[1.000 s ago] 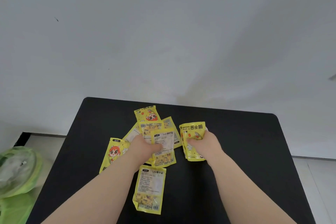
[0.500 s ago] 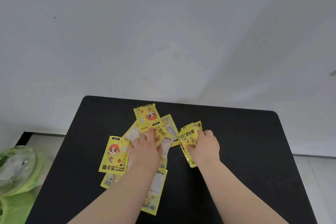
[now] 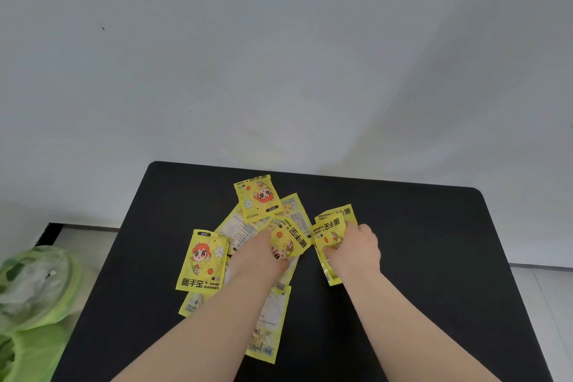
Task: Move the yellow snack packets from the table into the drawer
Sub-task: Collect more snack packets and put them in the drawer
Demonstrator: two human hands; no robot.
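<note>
Several yellow packets lie scattered on the black table [image 3: 428, 242]. My left hand [image 3: 259, 257] grips one packet [image 3: 290, 242] in the middle of the pile. My right hand [image 3: 353, 250] holds a small stack of packets [image 3: 330, 228] to the right of the pile. One packet with a cartoon face [image 3: 203, 260] lies flat at the left, another [image 3: 257, 197] at the far side, and one [image 3: 268, 326] sits partly under my left forearm. No drawer is in view.
A white wall rises behind the table. On the floor at the left sits a green and clear plastic bag [image 3: 31, 295]. Pale floor tiles show at the right of the table.
My left hand has picked up a packet from the pile's middle. My right hand has gathered its packets more tightly and lifted them slightly. The view shifted a little.
</note>
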